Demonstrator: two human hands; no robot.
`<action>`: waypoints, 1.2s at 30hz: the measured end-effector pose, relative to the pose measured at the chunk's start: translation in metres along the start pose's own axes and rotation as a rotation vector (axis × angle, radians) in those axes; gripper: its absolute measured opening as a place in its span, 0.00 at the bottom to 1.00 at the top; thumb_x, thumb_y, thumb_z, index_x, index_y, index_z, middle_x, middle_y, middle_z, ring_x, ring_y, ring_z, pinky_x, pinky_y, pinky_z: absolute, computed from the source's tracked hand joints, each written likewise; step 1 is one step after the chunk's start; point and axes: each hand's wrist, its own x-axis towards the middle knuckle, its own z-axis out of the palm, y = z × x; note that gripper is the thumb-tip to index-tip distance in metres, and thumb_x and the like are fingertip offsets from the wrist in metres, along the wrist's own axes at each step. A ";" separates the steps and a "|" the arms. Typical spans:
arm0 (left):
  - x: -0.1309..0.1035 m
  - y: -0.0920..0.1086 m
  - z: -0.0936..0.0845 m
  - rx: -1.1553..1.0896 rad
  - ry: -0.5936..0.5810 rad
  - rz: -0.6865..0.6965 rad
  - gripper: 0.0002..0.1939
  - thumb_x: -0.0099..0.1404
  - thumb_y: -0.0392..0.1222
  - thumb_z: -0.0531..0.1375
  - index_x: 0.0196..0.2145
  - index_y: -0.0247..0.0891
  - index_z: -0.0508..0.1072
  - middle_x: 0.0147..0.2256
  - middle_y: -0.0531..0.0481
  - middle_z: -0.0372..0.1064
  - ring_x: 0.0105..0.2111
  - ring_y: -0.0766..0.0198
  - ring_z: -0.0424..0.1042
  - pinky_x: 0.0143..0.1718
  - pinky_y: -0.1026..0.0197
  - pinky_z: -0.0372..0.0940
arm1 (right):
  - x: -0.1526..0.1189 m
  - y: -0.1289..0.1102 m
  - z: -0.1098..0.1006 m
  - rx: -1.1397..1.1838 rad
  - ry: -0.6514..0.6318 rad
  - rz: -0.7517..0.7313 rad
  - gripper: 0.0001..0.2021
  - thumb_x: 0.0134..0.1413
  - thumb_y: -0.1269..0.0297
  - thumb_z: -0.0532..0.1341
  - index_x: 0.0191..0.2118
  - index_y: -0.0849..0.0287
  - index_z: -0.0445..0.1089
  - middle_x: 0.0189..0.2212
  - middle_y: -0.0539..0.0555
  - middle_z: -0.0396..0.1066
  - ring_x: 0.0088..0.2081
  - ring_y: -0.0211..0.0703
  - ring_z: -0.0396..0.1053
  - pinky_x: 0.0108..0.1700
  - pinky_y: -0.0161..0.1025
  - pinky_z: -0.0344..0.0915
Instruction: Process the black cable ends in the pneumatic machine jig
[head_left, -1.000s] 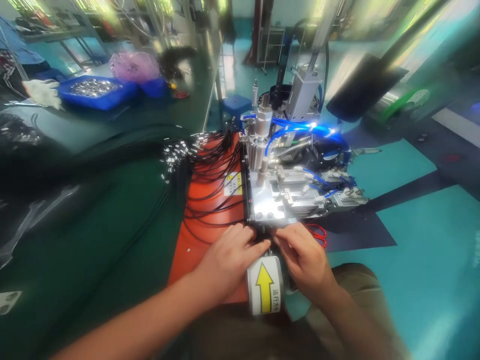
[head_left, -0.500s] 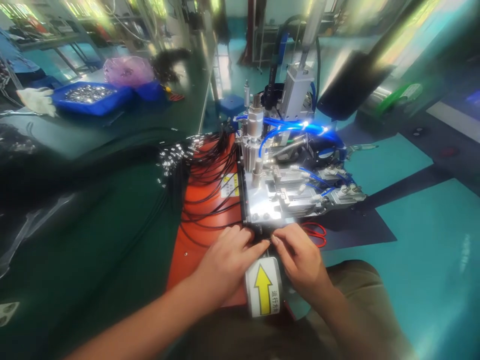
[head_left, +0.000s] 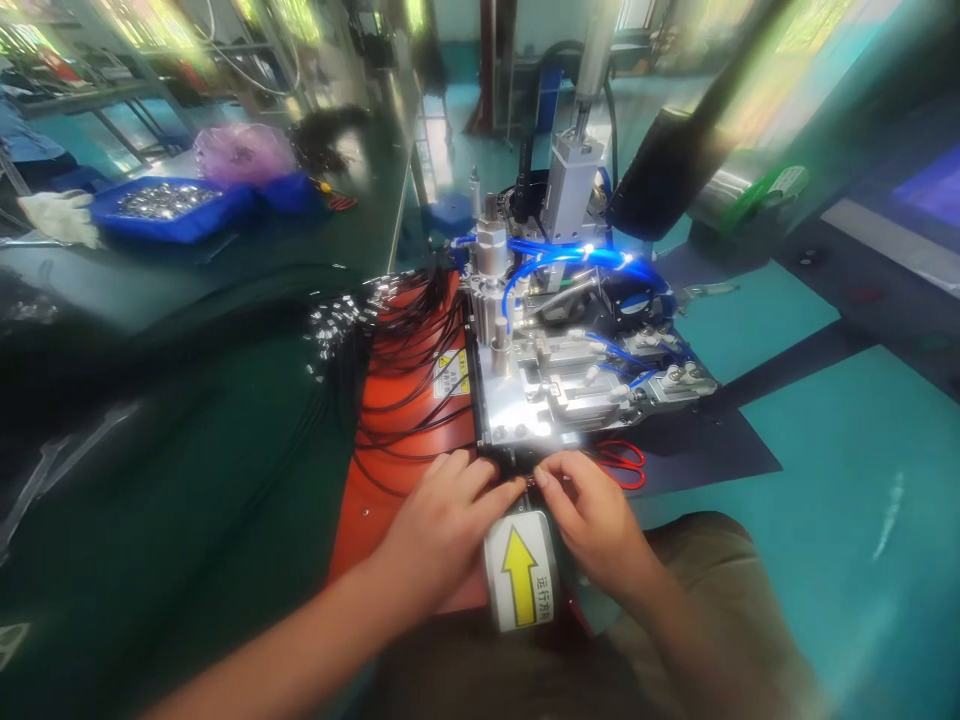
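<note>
A silver machine (head_left: 517,405) with blue air tubes (head_left: 600,255) stands beside a red panel (head_left: 420,410). At its near edge, just above a white plate with a yellow arrow (head_left: 521,570), both hands are close together. My left hand (head_left: 457,500) has its fingers curled at the machine's front edge, thumb pointing right; what they press or hold is hidden. Thumb and forefinger of my right hand (head_left: 589,500) are pinched on something too small to make out. Thin black cables (head_left: 397,430) with shiny metal ends (head_left: 341,320) lie across the red panel.
A blue tray of small metal parts (head_left: 169,205), a white glove (head_left: 64,215) and a pink bag (head_left: 244,155) lie at the back left. Red-handled scissors or a red loop (head_left: 626,462) lie right of my hands. A dark cylinder (head_left: 652,170) hangs at the upper right.
The whole view has shifted slightly, so the machine appears a little further left. Both hands stay at the machine's near edge, with a small glint now showing between the fingertips.
</note>
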 end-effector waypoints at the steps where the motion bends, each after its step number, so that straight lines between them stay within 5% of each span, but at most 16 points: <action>1: -0.001 0.000 -0.003 0.000 -0.004 -0.010 0.15 0.71 0.32 0.49 0.49 0.36 0.73 0.38 0.45 0.67 0.38 0.57 0.61 0.39 0.54 0.60 | 0.001 0.000 0.000 0.027 -0.017 0.044 0.10 0.66 0.60 0.55 0.35 0.57 0.69 0.32 0.51 0.69 0.35 0.44 0.67 0.38 0.38 0.62; 5: -0.004 0.002 -0.011 0.029 -0.037 -0.101 0.10 0.69 0.30 0.52 0.40 0.34 0.73 0.34 0.46 0.66 0.35 0.58 0.61 0.39 0.55 0.59 | 0.003 -0.003 0.000 0.096 -0.055 0.159 0.12 0.65 0.57 0.56 0.34 0.58 0.69 0.31 0.51 0.71 0.34 0.44 0.68 0.37 0.38 0.62; 9: -0.007 0.002 -0.010 0.093 -0.047 -0.125 0.10 0.68 0.30 0.53 0.40 0.35 0.73 0.33 0.47 0.66 0.35 0.58 0.62 0.39 0.54 0.59 | 0.003 -0.005 0.000 0.114 -0.018 0.151 0.12 0.63 0.56 0.56 0.33 0.58 0.70 0.30 0.50 0.71 0.33 0.43 0.67 0.36 0.37 0.63; 16: -0.004 0.003 -0.009 0.138 -0.067 -0.115 0.10 0.69 0.30 0.53 0.38 0.36 0.74 0.32 0.48 0.66 0.34 0.58 0.62 0.38 0.55 0.60 | -0.002 -0.002 0.001 0.358 -0.096 0.329 0.17 0.63 0.50 0.55 0.32 0.57 0.67 0.16 0.44 0.61 0.16 0.35 0.57 0.17 0.30 0.53; 21: -0.005 0.004 -0.010 0.141 -0.098 -0.123 0.09 0.69 0.31 0.53 0.38 0.36 0.74 0.33 0.47 0.66 0.35 0.58 0.63 0.38 0.55 0.61 | -0.003 -0.009 0.000 0.375 -0.089 0.373 0.16 0.60 0.50 0.59 0.31 0.59 0.68 0.15 0.44 0.60 0.15 0.33 0.55 0.16 0.29 0.52; 29: -0.004 0.005 -0.010 0.153 -0.085 -0.110 0.09 0.68 0.29 0.54 0.38 0.35 0.73 0.34 0.48 0.66 0.34 0.58 0.62 0.37 0.55 0.61 | 0.000 -0.012 -0.001 0.298 -0.107 0.320 0.15 0.61 0.51 0.58 0.32 0.59 0.67 0.16 0.44 0.59 0.17 0.34 0.56 0.17 0.30 0.52; 36: -0.004 0.007 -0.012 0.155 -0.083 -0.105 0.09 0.68 0.29 0.53 0.37 0.35 0.73 0.34 0.47 0.66 0.34 0.58 0.62 0.37 0.55 0.61 | -0.001 -0.009 0.001 0.073 -0.024 0.067 0.12 0.63 0.56 0.55 0.33 0.59 0.67 0.27 0.50 0.68 0.28 0.40 0.65 0.30 0.35 0.61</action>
